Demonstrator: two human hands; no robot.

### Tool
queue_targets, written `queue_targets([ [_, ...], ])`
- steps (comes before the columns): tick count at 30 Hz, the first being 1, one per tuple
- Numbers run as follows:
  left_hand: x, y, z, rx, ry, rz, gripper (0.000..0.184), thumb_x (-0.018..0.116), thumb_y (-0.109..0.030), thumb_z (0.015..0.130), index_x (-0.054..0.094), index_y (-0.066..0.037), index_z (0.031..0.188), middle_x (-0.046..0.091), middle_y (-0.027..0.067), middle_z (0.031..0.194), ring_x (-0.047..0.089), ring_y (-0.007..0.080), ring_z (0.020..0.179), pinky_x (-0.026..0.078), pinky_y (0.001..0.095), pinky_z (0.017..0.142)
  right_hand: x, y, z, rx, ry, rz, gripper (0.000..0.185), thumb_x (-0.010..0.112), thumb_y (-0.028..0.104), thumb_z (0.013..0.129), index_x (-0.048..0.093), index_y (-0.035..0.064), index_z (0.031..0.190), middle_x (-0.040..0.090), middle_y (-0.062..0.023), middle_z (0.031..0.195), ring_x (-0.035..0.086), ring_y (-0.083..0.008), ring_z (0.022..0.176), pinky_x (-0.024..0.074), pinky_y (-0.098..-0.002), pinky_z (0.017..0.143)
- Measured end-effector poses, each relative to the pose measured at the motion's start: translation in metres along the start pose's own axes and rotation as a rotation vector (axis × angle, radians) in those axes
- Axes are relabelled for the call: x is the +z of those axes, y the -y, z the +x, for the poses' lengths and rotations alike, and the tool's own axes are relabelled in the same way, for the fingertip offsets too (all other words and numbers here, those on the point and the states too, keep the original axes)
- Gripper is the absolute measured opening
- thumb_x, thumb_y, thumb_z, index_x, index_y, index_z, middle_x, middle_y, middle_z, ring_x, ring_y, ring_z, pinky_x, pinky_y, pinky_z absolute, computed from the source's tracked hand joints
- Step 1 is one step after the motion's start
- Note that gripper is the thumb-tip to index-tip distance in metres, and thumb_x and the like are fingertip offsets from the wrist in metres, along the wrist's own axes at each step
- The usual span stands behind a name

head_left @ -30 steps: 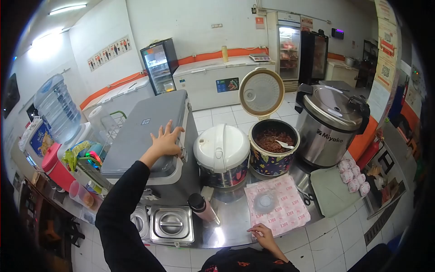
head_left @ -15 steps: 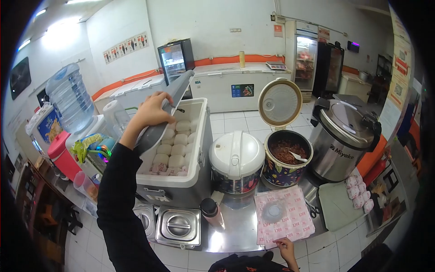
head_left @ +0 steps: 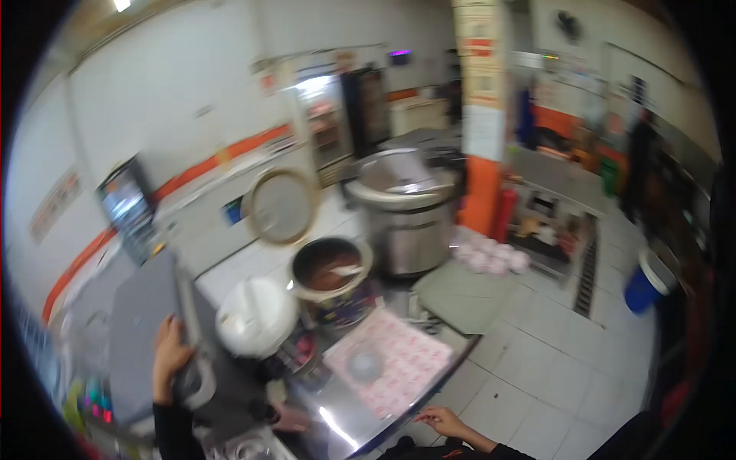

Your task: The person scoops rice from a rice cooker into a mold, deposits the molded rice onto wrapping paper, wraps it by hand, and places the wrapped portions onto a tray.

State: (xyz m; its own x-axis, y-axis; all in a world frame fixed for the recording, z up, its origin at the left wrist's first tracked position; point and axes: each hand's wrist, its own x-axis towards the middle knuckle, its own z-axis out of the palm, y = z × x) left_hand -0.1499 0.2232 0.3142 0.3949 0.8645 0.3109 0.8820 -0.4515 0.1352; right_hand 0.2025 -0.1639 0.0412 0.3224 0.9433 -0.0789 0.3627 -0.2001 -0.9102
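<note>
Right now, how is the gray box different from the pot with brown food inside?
The gray box has straight edges, while the pot is round. The gray box looks shut, but the pot is open, with its lid up, so its brown food shows. The left hand is on the gray box; no hand touches the pot. Both have a lid.

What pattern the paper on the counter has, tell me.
The paper is pale pink with repeated small red-pink marks, best seen in the head view.
</note>
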Motion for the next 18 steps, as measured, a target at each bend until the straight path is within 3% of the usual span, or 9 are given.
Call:
queue_targets([
  [3, 0.003, 0.0, -0.004, -0.039, 0.045, 0.009, 0.047, 0.065, -0.019, 0.064, 0.048, -0.003, 0.105, 0.027, 0.0236, 0.134, 0.031, 0.0393, 0.121, 0.03, 0.0426, 0.097, -0.015, -0.02, -0.029, -0.028, -0.127, 0.061, 0.022, 0.052, 0.006, 0.081, 0.063, 0.0139, 0.099, 0.057, -0.0064, 0.089, 0.057, -0.017, 0.08, 0.0449, -0.0276, 0.071],
  [6, -0.018, -0.076, -0.049, 0.202, -0.27, 0.225, 0.053, 0.059, -0.028, 0.073, 0.048, -0.005, 0.118, 0.043, 0.0285, 0.12, 0.042, 0.0437, 0.107, 0.035, 0.0511, 0.088, -0.033, -0.018, -0.071, 0.012, -0.171, -0.031, 0.023, 0.049, 0.006, 0.082, 0.062, 0.0125, 0.1, 0.056, -0.0063, 0.094, 0.057, -0.0204, 0.086, 0.0448, -0.03, 0.075],
  [8, 0.003, -0.154, -0.082, 0.44, -0.686, -0.054, 0.053, 0.062, -0.029, 0.07, 0.049, 0.002, 0.111, 0.048, 0.0318, 0.108, 0.046, 0.0441, 0.099, 0.035, 0.053, 0.085, -0.04, -0.018, -0.104, -0.011, -0.197, 0.052, 0.023, 0.049, 0.006, 0.082, 0.061, 0.0118, 0.1, 0.055, -0.0067, 0.096, 0.056, -0.0209, 0.087, 0.0442, -0.0302, 0.076],
  [9, 0.067, -0.162, -0.086, 0.346, -0.599, -0.189, 0.049, 0.061, -0.023, 0.071, 0.048, 0.004, 0.109, 0.051, 0.0268, 0.102, 0.047, 0.0418, 0.094, 0.037, 0.0532, 0.081, -0.048, -0.017, -0.123, -0.078, -0.15, 0.113, 0.022, 0.049, 0.007, 0.082, 0.061, 0.0112, 0.101, 0.054, -0.0072, 0.098, 0.055, -0.0215, 0.089, 0.0435, -0.0304, 0.078],
  [11, 0.084, -0.283, -0.157, 0.576, -0.144, -0.543, 0.025, 0.058, -0.005, 0.068, 0.054, 0.004, 0.091, 0.057, 0.0181, 0.087, 0.054, 0.0285, 0.08, 0.044, 0.0339, 0.077, -0.071, 0.015, -0.171, -0.061, -0.048, 0.016, 0.021, 0.048, 0.007, 0.083, 0.06, 0.0097, 0.101, 0.053, -0.0082, 0.1, 0.052, -0.0224, 0.093, 0.0419, -0.0307, 0.081],
  [12, 0.138, -0.322, -0.191, 0.633, -0.114, -0.576, 0.025, 0.058, -0.005, 0.068, 0.054, 0.004, 0.091, 0.057, 0.0181, 0.087, 0.054, 0.0285, 0.08, 0.044, 0.0339, 0.077, -0.082, 0.024, -0.197, -0.119, -0.136, -0.015, 0.021, 0.048, 0.006, 0.083, 0.059, 0.0091, 0.101, 0.052, -0.0078, 0.1, 0.052, -0.0224, 0.093, 0.0411, -0.0309, 0.081],
  [15, 0.326, -0.412, -0.337, 1.153, 0.227, -0.941, 0.042, 0.057, -0.016, 0.078, 0.048, -0.005, 0.117, 0.049, 0.0186, 0.117, 0.049, 0.031, 0.106, 0.044, 0.0401, 0.084, -0.13, 0.069, -0.295, -0.287, -0.495, -0.064, 0.02, 0.051, 0.002, 0.08, 0.058, 0.0057, 0.099, 0.052, -0.007, 0.099, 0.05, -0.0235, 0.094, 0.0395, -0.0324, 0.082],
  [17, 0.306, -0.488, -0.426, 1.284, 0.866, -0.827, 0.036, 0.059, -0.013, 0.074, 0.052, -0.001, 0.107, 0.053, 0.0195, 0.11, 0.051, 0.0301, 0.099, 0.043, 0.0363, 0.079, -0.164, 0.12, -0.378, -0.341, -0.769, -0.084, 0.022, 0.048, -0.007, 0.076, 0.058, 0.0035, 0.093, 0.051, -0.0074, 0.101, 0.049, -0.024, 0.093, 0.0391, -0.0346, 0.08],
  [18, 0.306, -0.511, -0.455, 1.354, 0.907, -0.828, 0.036, 0.059, -0.013, 0.074, 0.052, -0.001, 0.107, 0.053, 0.0195, 0.11, 0.051, 0.0301, 0.099, 0.043, 0.0363, 0.079, -0.175, 0.145, -0.419, -0.382, -0.889, -0.17, 0.023, 0.045, -0.009, 0.074, 0.057, 0.003, 0.09, 0.051, -0.0088, 0.101, 0.049, -0.025, 0.093, 0.0387, -0.0356, 0.08],
])
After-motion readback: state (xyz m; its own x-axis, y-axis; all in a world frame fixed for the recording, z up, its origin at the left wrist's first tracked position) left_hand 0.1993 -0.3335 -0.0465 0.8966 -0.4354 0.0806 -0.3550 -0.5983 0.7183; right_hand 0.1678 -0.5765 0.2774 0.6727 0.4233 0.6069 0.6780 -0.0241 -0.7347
